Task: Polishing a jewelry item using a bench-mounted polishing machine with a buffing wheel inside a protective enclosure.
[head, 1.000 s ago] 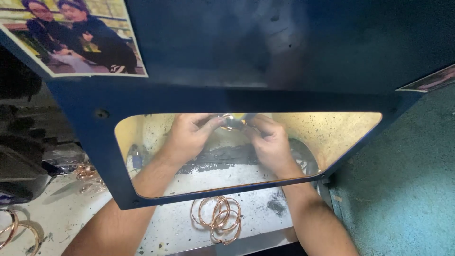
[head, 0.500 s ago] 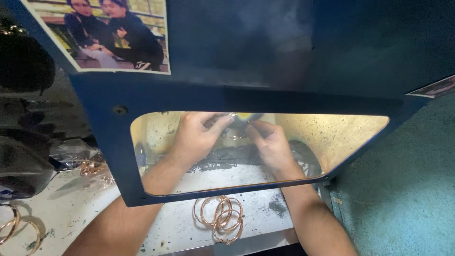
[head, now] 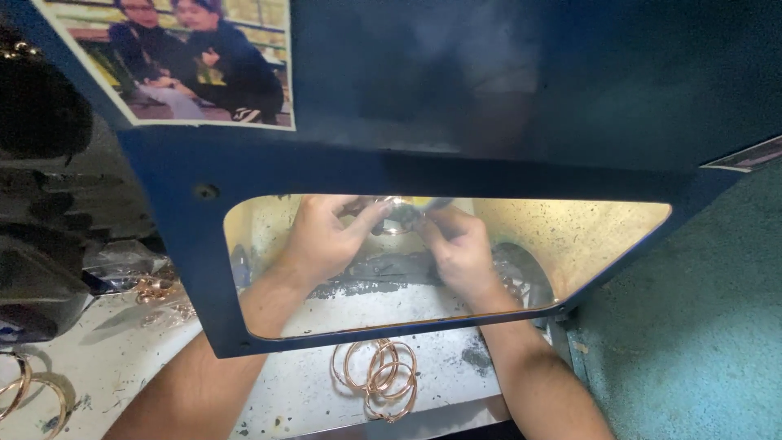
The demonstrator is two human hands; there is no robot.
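Note:
Both my hands reach in under a dark blue metal hood (head: 489, 98) and show through its clear window (head: 570, 236). My left hand (head: 326, 236) and my right hand (head: 456, 244) meet at the top middle of the window, fingers pinched together on a small shiny ring-shaped metal piece (head: 397, 218). The piece is partly hidden by my fingertips and by glare. A lamp inside lights the yellowish back wall.
A pile of copper-coloured rings (head: 379, 376) lies on the dusty white bench (head: 309, 399) below the window. More rings (head: 24, 391) lie at the far left, near a crumpled plastic bag (head: 130, 273). A photo (head: 187, 61) is stuck on the hood. A teal wall (head: 700, 326) stands to the right.
The view has shifted, so the hood and window sit further right and lower in frame. My hands stay together on the small piece, with the left fingers regripped slightly.

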